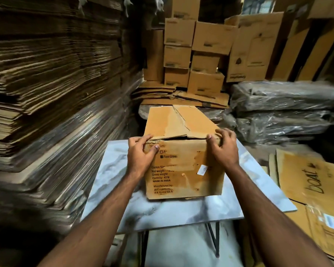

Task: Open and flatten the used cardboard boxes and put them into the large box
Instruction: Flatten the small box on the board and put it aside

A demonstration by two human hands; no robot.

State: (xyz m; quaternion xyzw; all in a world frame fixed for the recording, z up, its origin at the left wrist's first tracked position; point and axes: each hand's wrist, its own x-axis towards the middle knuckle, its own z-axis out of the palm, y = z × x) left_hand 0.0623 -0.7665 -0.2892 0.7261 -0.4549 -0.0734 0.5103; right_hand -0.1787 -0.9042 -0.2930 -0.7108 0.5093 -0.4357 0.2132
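A worn cardboard box (183, 151) sits on a small marble-patterned desk (162, 209), spanning it from the near half to the far edge, in a storeroom walled with stacks of flattened cartons (52, 93). The person's left hand (141, 151) curls over the box's near top left corner, thumb on the printed front panel, while the right hand (223, 146) grips the near top right corner the same way. The box is still closed and upright; its top flaps meet along a ragged centre seam, the surface scuffed where tape appears to have been stripped away. The likely step is opening those flaps, and it should go best with fingers worked under the near edge at the seam, lifting evenly so the weakened board does not tear. The large box meant to receive it cannot be identified.
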